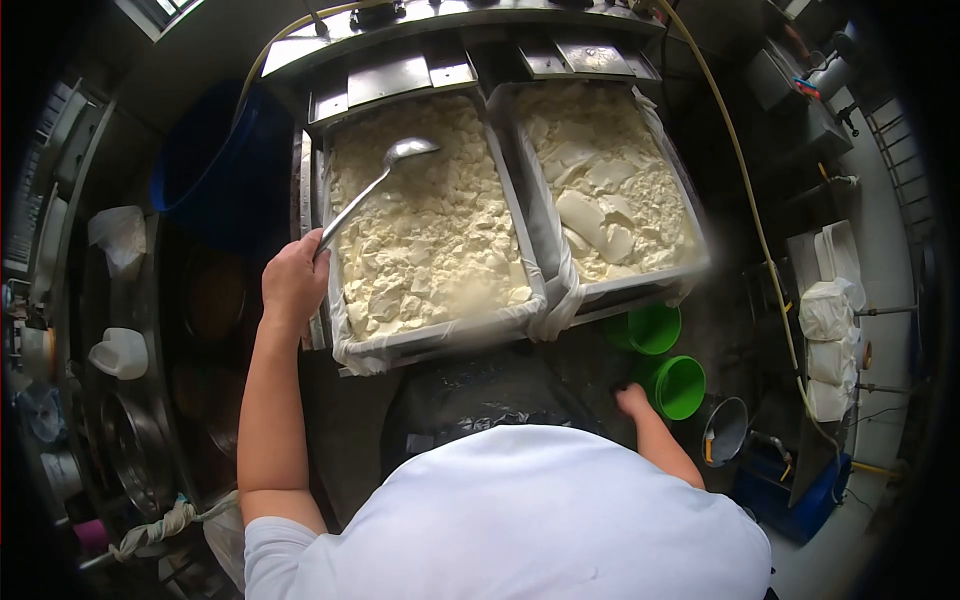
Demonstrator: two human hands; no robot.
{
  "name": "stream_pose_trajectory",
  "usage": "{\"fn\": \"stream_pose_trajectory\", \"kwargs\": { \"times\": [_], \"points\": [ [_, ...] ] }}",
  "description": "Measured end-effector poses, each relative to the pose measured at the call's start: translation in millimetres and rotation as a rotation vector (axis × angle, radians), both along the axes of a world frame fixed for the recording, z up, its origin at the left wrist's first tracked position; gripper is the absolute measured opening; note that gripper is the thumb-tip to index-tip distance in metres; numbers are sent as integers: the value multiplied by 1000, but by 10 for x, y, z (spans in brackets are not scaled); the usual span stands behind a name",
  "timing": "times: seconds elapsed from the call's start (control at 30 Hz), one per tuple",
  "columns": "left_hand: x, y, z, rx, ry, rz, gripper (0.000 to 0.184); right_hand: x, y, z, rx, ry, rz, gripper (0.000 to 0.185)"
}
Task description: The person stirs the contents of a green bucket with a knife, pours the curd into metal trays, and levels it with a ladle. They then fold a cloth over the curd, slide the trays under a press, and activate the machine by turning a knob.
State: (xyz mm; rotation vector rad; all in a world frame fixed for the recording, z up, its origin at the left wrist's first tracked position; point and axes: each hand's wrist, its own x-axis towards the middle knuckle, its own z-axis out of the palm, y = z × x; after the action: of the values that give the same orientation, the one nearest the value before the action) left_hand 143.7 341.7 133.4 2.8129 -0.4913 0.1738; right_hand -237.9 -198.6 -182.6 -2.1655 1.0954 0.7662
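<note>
A metal ladle is in my left hand, its bowl over the upper part of the left tray's white curds. That hand is closed round the handle at the left edge of the cloth-lined tray. A second cloth-lined tray beside it holds curds with larger smooth slabs. My right hand is low on the right, next to a green bucket; its fingers are curled and dark, and what they hold, if anything, is hidden.
Another green bucket stands under the right tray. A metal pail and a blue crate are at the lower right. A yellow hose hangs on the right. A blue barrel and a white jug are on the left.
</note>
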Motion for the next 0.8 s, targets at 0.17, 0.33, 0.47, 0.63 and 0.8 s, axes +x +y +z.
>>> {"fn": "stream_pose_trajectory", "kwargs": {
  "times": [0.17,0.33,0.47,0.63,0.8],
  "points": [
    [-410,109,274,-7,-68,104,31,-325,-140,-308,33,-171,12,35],
    [-1004,313,898,-262,404,156,32,-504,-149,-417,-20,-112,31,37],
    [-1071,315,847,-84,303,120,28,-290,-76,-274,63,58,-32,38],
    [-1011,151,691,69,-3,152,28,75,-183,-307,-41,77,186,34],
    [-1312,270,1302,-69,319,152,27,187,-258,-228,-52,-9,95,31]
  ]
}}
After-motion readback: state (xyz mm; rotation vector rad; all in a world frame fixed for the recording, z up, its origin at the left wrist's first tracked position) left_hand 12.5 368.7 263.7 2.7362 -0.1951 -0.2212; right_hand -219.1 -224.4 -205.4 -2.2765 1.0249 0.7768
